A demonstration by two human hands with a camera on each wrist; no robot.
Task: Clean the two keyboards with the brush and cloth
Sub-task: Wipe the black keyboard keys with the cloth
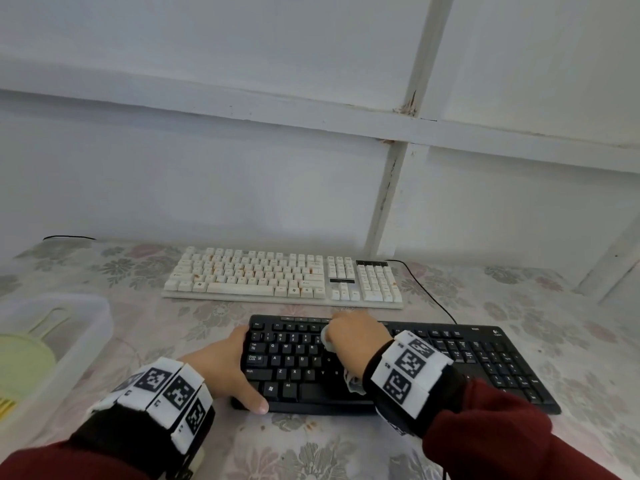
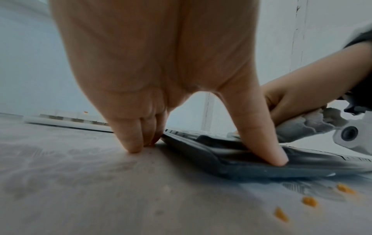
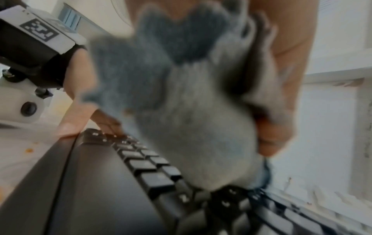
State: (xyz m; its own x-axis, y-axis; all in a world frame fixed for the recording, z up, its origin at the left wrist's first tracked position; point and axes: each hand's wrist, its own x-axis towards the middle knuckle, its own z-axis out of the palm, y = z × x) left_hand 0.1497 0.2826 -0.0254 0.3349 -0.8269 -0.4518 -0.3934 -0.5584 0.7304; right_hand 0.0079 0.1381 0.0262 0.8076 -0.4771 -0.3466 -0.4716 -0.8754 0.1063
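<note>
A black keyboard [image 1: 450, 362] lies near me on the flowered tablecloth, with a white keyboard [image 1: 277, 275], stained orange, behind it. My left hand [image 1: 225, 368] braces the black keyboard's left end: the thumb [image 2: 267, 146] presses its front edge and the straight fingers [image 2: 130, 139] touch the table at its far corner. My right hand [image 1: 353, 336] grips a bunched grey cloth [image 1: 327, 337] and presses it onto the keys near the number row. In the right wrist view the cloth [image 3: 191, 127] is blurred over the black keyboard [image 3: 100, 190].
A translucent plastic bin [image 1: 86, 327] stands at the left and holds a pale yellow-green item [image 1: 24, 355]. A black cable [image 1: 429, 292] runs from the wall past the white keyboard's right end. Orange crumbs [image 2: 310, 202] lie on the cloth by the black keyboard's front edge.
</note>
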